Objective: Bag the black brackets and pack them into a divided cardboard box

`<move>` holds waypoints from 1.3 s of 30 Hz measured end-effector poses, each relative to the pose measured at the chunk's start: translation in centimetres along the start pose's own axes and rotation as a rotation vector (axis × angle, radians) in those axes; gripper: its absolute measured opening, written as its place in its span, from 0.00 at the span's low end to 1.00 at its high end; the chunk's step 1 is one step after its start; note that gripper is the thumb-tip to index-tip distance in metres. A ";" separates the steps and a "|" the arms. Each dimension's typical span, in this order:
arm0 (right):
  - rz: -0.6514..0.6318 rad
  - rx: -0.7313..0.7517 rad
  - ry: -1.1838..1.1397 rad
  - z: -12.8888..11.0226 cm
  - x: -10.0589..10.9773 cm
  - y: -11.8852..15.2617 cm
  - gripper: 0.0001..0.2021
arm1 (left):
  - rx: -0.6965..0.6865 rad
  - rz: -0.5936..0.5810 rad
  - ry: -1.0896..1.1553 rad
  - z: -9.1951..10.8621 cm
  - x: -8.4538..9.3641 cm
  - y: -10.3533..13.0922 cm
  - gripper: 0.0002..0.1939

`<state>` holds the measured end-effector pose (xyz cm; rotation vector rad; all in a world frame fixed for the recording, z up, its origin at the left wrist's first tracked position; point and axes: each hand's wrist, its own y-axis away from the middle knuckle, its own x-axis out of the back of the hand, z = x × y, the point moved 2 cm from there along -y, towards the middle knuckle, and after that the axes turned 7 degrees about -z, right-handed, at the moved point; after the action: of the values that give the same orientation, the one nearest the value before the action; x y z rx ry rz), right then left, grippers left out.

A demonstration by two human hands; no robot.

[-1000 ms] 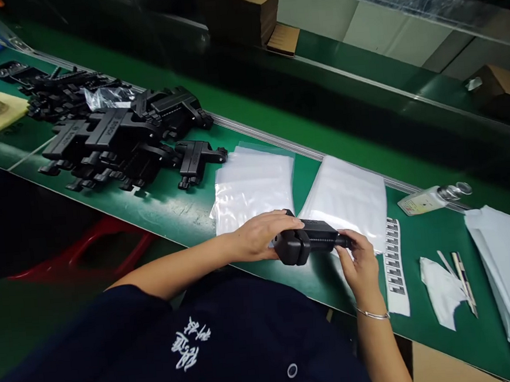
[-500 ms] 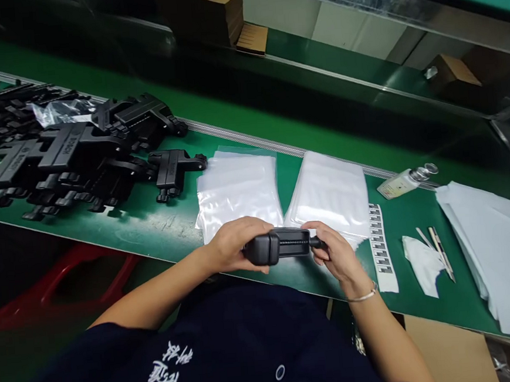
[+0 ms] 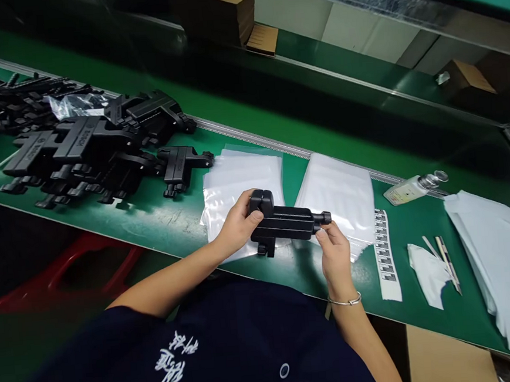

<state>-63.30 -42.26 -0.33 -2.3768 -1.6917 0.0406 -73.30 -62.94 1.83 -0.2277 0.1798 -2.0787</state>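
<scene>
Between my two hands is a black phone holder-like clamp bracket [image 3: 289, 222], raised above the bench, with a round hinged end on the left and small knobs on the right. My left hand [image 3: 239, 226] wraps round the hinged end, thumb on top. At the other end, my right hand [image 3: 335, 249] pinches a lower knob between thumb and fingers. Beneath the bracket lie a stack of clear plastic bags [image 3: 245, 177] and, to the right, a second stack of frosted bags [image 3: 337, 190]. A similar black bracket [image 3: 180, 167] rests left of the bags.
Many more black brackets [image 3: 79, 143] are heaped on the left of the green bench. Towards the right are a sticker strip [image 3: 386, 251], a bottle [image 3: 407, 191], a white cloth [image 3: 428, 271], pens [image 3: 448, 264] and white sheets [image 3: 503, 265]. A red stool [image 3: 71, 267] stands below.
The bracket has been turned over and lifted slightly, so its smooth outer side shows instead of the slotted channel. Both hands have moved up with it.
</scene>
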 end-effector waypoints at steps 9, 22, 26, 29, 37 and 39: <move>0.047 -0.075 -0.117 1.1 -0.4 -0.4 0.16 | 0.103 0.045 0.077 -0.7 -0.4 -0.5 0.30; -0.258 0.270 0.362 -0.8 -3.2 0.8 0.18 | 0.343 0.409 0.708 -1.2 0.5 -2.6 0.24; -0.334 0.498 0.492 -1.6 -4.2 2.1 0.14 | 0.451 0.476 0.892 -1.0 0.4 -3.1 0.20; -0.200 0.460 0.405 -2.3 -3.4 2.0 0.14 | 0.464 0.446 0.921 -0.6 0.1 -2.9 0.20; 0.045 0.116 0.241 -2.3 0.0 -0.5 0.19 | 0.379 0.281 0.746 -0.3 -0.9 -2.7 0.22; 0.038 0.041 0.260 -2.0 0.1 -1.0 0.15 | 0.286 0.237 0.644 -0.2 -1.1 -2.5 0.24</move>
<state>-63.89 -42.19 1.80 -2.2695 -1.5111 -0.2157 -74.84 -60.72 2.11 0.6166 0.2763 -1.8499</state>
